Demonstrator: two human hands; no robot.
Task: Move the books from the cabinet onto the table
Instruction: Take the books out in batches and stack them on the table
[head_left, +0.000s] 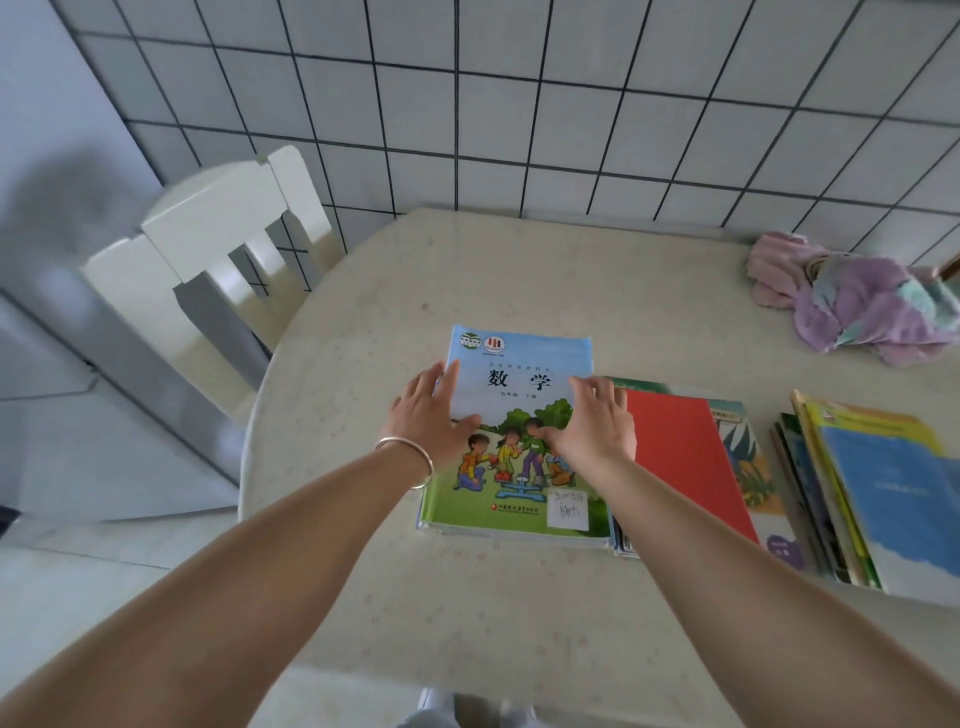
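Head view looks down on a math textbook (511, 436) lying flat on the pale speckled table (467, 280) — blue sky at the top of its cover, cartoon children on green grass below, a white handwritten label near the lower right corner. Left hand (431, 418) and right hand (592, 421) rest at its side edges, fingers straight and slightly spread. Just to the right lies a red book (685, 457), then a stack of books (872, 499).
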